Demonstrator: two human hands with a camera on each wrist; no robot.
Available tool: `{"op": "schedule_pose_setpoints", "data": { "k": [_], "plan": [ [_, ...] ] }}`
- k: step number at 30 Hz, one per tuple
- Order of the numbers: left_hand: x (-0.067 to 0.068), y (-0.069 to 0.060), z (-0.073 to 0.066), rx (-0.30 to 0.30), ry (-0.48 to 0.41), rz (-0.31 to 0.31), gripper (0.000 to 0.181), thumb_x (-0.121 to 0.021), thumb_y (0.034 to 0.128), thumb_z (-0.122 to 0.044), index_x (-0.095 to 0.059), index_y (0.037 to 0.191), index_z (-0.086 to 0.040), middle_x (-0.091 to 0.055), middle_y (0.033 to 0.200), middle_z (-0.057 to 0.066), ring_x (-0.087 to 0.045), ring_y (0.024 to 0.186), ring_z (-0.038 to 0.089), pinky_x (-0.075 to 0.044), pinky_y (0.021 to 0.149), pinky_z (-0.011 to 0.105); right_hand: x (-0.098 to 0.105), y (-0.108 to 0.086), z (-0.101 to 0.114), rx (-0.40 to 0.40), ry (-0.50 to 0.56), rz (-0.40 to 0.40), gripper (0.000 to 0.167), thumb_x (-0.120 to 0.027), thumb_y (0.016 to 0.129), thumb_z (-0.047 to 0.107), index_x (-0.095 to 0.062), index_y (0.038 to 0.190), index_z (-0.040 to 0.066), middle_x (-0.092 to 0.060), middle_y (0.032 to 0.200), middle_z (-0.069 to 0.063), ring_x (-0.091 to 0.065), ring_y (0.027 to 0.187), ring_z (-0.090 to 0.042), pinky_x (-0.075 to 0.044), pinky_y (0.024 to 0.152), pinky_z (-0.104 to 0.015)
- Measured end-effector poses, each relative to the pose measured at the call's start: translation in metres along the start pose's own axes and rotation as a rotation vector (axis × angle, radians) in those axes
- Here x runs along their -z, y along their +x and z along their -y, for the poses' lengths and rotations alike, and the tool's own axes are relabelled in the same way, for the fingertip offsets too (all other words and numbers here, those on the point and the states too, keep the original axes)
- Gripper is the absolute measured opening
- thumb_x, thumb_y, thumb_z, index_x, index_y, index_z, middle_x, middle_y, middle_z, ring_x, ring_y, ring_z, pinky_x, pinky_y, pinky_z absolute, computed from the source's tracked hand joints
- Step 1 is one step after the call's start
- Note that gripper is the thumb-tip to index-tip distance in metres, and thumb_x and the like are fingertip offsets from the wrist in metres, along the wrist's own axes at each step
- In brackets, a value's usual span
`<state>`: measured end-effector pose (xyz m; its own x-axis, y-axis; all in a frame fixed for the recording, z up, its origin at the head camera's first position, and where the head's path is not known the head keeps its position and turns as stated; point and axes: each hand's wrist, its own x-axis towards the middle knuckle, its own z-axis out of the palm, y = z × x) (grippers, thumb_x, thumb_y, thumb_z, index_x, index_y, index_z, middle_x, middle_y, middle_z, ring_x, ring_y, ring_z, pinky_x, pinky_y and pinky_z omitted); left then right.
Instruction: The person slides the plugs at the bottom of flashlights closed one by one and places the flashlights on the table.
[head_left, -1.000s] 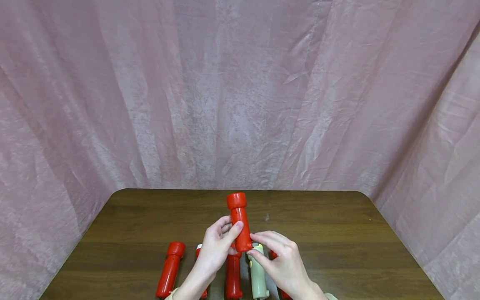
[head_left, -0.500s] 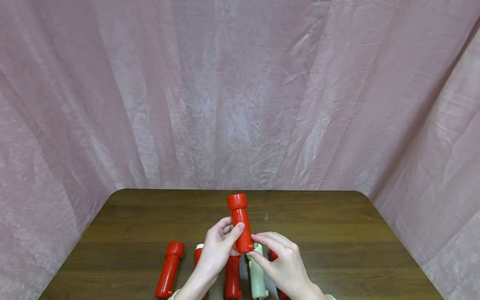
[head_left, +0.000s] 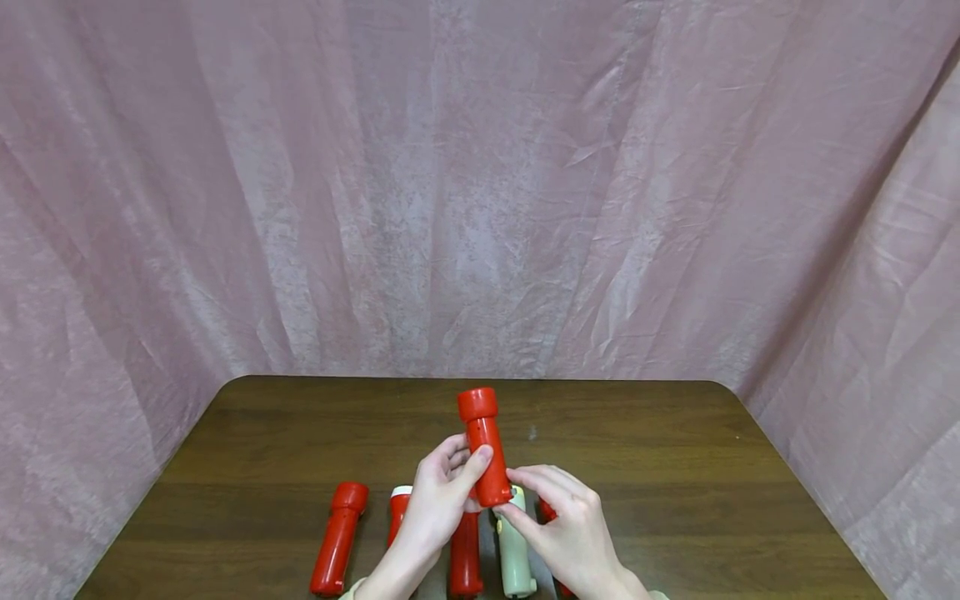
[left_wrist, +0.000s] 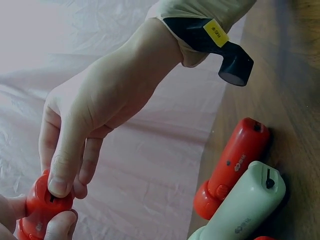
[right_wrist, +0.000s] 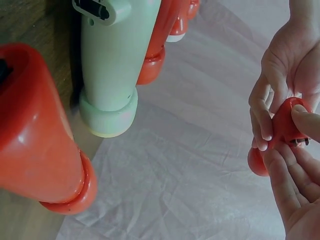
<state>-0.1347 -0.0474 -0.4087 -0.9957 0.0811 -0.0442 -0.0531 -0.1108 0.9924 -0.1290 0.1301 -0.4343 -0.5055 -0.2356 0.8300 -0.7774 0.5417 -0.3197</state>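
Observation:
A red flashlight (head_left: 484,432) is held above the table, its wider head tilted up and away. My left hand (head_left: 441,496) grips its barrel, thumb along the front and fingers behind. At the tail end, my right hand (head_left: 573,517) pinches the flashlight between thumb and fingers. In the left wrist view the right thumb (left_wrist: 59,185) lies beside a dark slot in the tail. A small dark piece (right_wrist: 300,142) pokes out of the tail in the right wrist view. What the right fingertips touch is partly hidden.
Below the hands, several flashlights lie in a row on the brown wooden table (head_left: 675,467). A red one (head_left: 339,542) is at the left, a pale green one (head_left: 515,550) right of the middle. Pink curtains (head_left: 480,208) hang behind and at the sides.
Both hands and the held flashlight have shifted very slightly right. The grip looks the same, and the flashlights on the table lie as before.

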Motion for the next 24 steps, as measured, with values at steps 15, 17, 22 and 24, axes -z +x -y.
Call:
{"op": "schedule_pose_setpoints", "data": {
  "k": [15, 17, 22, 24],
  "plan": [
    [-0.0042, -0.0004, 0.0031, 0.006, 0.008, -0.008, 0.049, -0.068, 0.1027, -0.021, -0.055, 0.141, 0.006, -0.072, 0.119, 0.023, -0.073, 0.087, 0.012, -0.06, 0.064, 0.024, -0.001, -0.004, -0.0019, 0.004, -0.01, -0.015, 0.036, -0.096, 0.073, 0.019, -0.078, 0.103, 0.009, -0.08, 0.094, 0.0, -0.074, 0.083, -0.014, -0.059, 0.082, -0.019],
    [-0.0046, -0.0008, 0.0029, 0.004, 0.01, -0.008, 0.049, -0.067, 0.1027, -0.022, -0.055, 0.141, 0.006, -0.072, 0.12, 0.023, -0.073, 0.088, 0.012, -0.06, 0.064, 0.024, -0.0015, -0.0037, -0.0016, 0.021, -0.009, -0.028, 0.036, -0.096, 0.073, 0.018, -0.078, 0.103, 0.009, -0.08, 0.093, -0.001, -0.074, 0.083, -0.014, -0.059, 0.082, -0.02],
    [-0.0051, -0.0012, 0.0034, -0.002, 0.017, -0.01, 0.049, -0.067, 0.1028, -0.022, -0.055, 0.142, 0.006, -0.072, 0.121, 0.024, -0.073, 0.088, 0.011, -0.059, 0.063, 0.024, -0.0017, -0.0043, -0.0011, 0.03, -0.014, -0.037, 0.033, -0.094, 0.077, 0.021, -0.078, 0.104, 0.009, -0.08, 0.093, -0.001, -0.074, 0.083, -0.015, -0.059, 0.082, -0.02],
    [-0.0054, -0.0012, 0.004, -0.002, 0.013, -0.01, 0.049, -0.068, 0.1027, -0.022, -0.055, 0.141, 0.006, -0.072, 0.12, 0.023, -0.073, 0.087, 0.011, -0.059, 0.063, 0.024, -0.0007, -0.0055, -0.0011, 0.013, -0.021, -0.027, 0.03, -0.09, 0.084, 0.029, -0.078, 0.104, 0.01, -0.08, 0.094, 0.0, -0.074, 0.084, -0.014, -0.059, 0.083, -0.019]
  ]
}}
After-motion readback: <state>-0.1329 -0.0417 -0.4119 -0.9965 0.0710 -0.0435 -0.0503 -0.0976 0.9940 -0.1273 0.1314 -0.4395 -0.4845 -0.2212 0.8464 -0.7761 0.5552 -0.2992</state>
